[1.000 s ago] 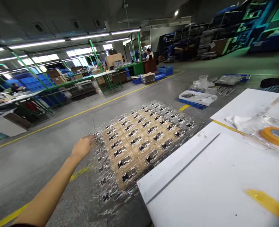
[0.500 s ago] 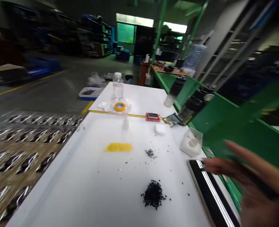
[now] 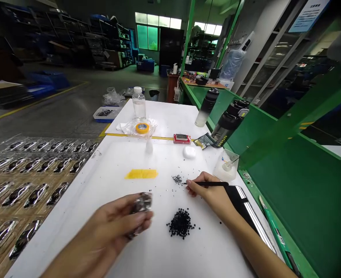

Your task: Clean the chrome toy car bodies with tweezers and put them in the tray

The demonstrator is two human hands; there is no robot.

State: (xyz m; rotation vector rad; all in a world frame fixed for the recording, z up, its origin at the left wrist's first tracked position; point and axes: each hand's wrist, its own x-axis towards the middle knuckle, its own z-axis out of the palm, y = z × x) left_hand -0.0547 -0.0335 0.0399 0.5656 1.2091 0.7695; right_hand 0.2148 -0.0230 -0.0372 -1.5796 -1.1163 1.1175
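Observation:
My left hand (image 3: 109, 221) is shut on a small piece in clear plastic blister wrap (image 3: 141, 204), held above the white table (image 3: 86, 216). My right hand (image 3: 212, 194) pinches a thin black tool (image 3: 205, 184), its tip close to a small heap of silvery grains (image 3: 176, 179). Below that hand lies a pile of black granules (image 3: 180, 224), not touched by either hand. A yellow tape strip (image 3: 141, 174) is stuck on the table beyond my hands.
Blister sheets on cardboard (image 3: 28, 193) lie left of the table. Farther back stand a water bottle (image 3: 139, 103), yellow tape roll (image 3: 142, 127), red device (image 3: 181, 138), white oval case (image 3: 189, 152), clear cup (image 3: 226, 166) and several dark flasks (image 3: 230, 117). A green bench (image 3: 289, 193) runs along the right.
My view has swung from the blister sheet on the floor to the white table. My left hand now holds a wrapped piece, and my right hand has come over the table with the black tool.

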